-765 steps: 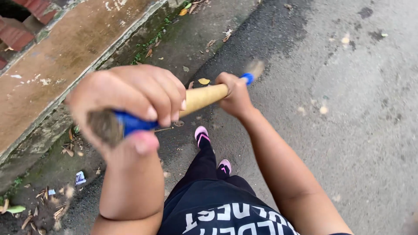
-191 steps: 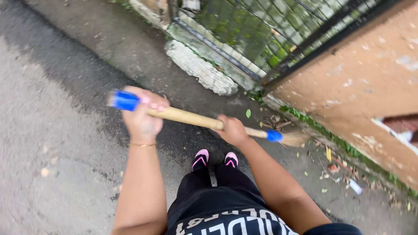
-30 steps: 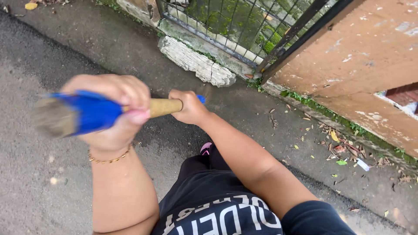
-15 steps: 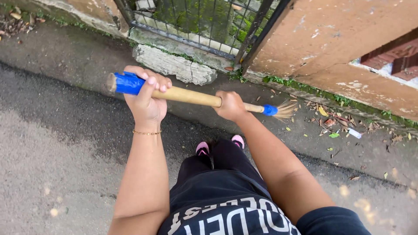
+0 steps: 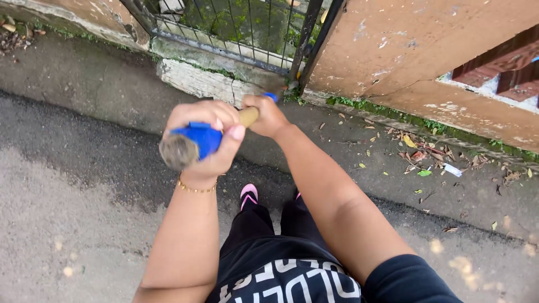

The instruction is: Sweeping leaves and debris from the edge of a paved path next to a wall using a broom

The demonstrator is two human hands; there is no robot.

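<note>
1. Broom (image 5: 247,116) points away from me toward the gate (image 5: 236,25), its brush end hidden past my right hand (image 5: 268,115).
2. My left hand (image 5: 205,140) wraps tight around the blue-taped top, steering.
3. My right-hand fingers clamp lower down the shaft, nearer the gate, for push.
4. Leaves (image 5: 418,147) lie right of the gate, along the wall (image 5: 393,50).

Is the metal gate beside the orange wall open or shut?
Cannot tell. Only the lower bars of the metal gate show beside the orange wall; no latch or gap is visible.
</note>
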